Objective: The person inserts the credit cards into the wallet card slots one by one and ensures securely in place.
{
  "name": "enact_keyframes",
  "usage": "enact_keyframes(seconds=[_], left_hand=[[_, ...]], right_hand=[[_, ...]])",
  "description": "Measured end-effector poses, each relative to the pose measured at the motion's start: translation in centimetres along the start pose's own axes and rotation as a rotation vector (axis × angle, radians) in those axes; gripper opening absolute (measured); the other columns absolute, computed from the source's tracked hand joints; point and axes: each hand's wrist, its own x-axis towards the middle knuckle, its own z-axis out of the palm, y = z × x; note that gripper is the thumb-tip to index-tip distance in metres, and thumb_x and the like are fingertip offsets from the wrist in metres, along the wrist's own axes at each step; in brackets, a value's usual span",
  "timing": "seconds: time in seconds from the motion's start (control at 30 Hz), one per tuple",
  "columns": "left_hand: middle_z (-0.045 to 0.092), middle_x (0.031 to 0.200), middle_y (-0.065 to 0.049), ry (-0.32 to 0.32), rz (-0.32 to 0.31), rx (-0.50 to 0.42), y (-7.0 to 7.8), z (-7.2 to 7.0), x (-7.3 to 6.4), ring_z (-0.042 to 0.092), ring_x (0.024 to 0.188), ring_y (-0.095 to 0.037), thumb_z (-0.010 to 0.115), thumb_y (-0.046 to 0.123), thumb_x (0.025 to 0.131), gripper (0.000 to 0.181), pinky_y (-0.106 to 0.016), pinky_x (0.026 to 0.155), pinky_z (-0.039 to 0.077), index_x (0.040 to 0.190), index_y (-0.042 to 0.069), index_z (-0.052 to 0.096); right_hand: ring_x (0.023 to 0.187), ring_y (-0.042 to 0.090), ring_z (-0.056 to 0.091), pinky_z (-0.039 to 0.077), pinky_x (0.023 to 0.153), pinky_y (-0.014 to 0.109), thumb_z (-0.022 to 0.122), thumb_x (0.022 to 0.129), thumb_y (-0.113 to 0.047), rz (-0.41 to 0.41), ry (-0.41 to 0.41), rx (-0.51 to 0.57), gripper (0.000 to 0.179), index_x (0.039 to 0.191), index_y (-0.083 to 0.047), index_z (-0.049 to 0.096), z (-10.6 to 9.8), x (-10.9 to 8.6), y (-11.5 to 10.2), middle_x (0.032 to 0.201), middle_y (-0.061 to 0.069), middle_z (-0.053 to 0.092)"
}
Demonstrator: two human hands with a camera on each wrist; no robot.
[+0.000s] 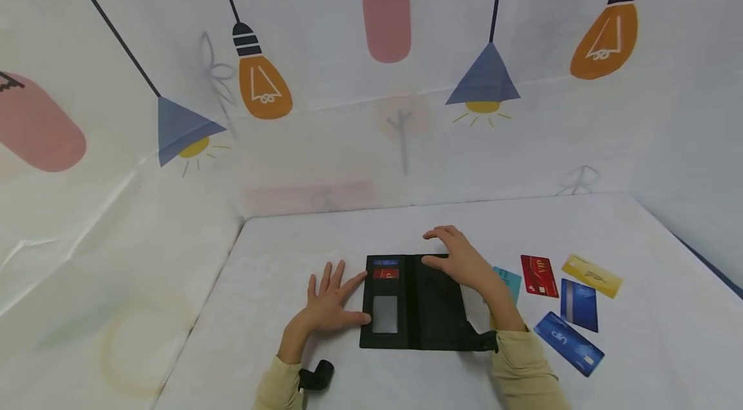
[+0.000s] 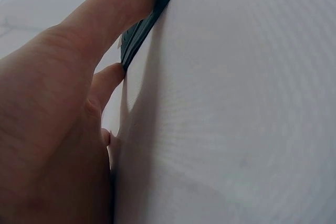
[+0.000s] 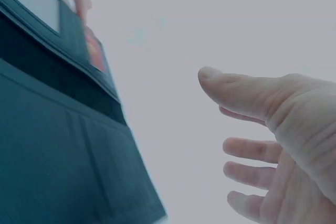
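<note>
A black wallet [image 1: 438, 310] lies unfolded on the white table. Its left half has a clear window [image 1: 385, 314], with a blue card [image 1: 386, 262] and a red card [image 1: 386, 274] tucked in slots above. My left hand [image 1: 325, 312] is spread beside it, thumb and index fingertips at its left edge; the left wrist view shows the thumb [image 2: 131, 1] on that dark edge. Over the wallet's upper right part hovers my right hand [image 1: 464, 263], thumb and fingers apart, holding nothing. In the right wrist view this hand [image 3: 294, 114] is separate from the wallet [image 3: 63, 150].
Loose cards lie to the right: a teal card [image 1: 508, 281] partly hidden by the right forearm, a red VIP card [image 1: 539, 276], a yellow card [image 1: 592, 274], a striped blue card [image 1: 578, 305] and another blue card [image 1: 569, 343]. A lamp-patterned cloth [image 1: 325, 158] stands behind the table.
</note>
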Motion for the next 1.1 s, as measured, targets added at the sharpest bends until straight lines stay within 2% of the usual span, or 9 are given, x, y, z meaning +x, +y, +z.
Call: enact_keyframes(seconds=[0.23,0.47,0.9,1.1], left_hand=[[0.006,0.165,-0.018,0.008,0.014,-0.015,0.1,0.1,-0.1,-0.006,0.151,-0.042,0.072,0.057,0.082,0.085,-0.067,0.113,-0.008,0.153,0.028,0.037],[0.006,0.165,-0.019,0.004,0.009,-0.01,0.1,0.1,-0.1,-0.005,0.151,-0.043,0.072,0.057,0.081,0.085,-0.068,0.113,-0.007,0.153,0.028,0.037],[0.006,0.166,-0.018,0.003,-0.006,-0.008,0.1,0.2,-0.1,-0.006,0.151,-0.041,0.072,0.058,0.08,0.085,-0.068,0.113,-0.008,0.153,0.03,0.037],[0.007,0.165,-0.018,0.007,-0.004,-0.008,0.1,0.1,-0.1,-0.005,0.151,-0.041,0.072,0.058,0.08,0.086,-0.068,0.113,-0.008,0.153,0.03,0.037]], right_hand=[[0.13,0.046,0.044,0.041,0.101,0.064,0.066,0.095,-0.033,0.074,0.017,-0.019,0.056,0.141,-0.006,0.048,-3.6,-1.9,1.4,0.147,0.025,0.042],[0.132,0.051,0.038,0.035,0.103,0.069,0.065,0.095,-0.033,0.094,0.053,-0.041,0.067,0.147,0.0,0.039,-6.7,-4.1,2.7,0.147,0.031,0.038],[0.133,0.057,0.029,0.031,0.099,0.075,0.063,0.095,-0.038,0.296,0.12,-0.065,0.079,0.154,-0.003,0.023,-9.8,-7.7,6.2,0.148,0.036,0.031],[0.131,0.061,0.025,0.03,0.098,0.076,0.063,0.095,-0.036,0.368,0.115,-0.103,0.08,0.152,0.004,0.022,-10.5,-8.9,8.5,0.145,0.041,0.025]])
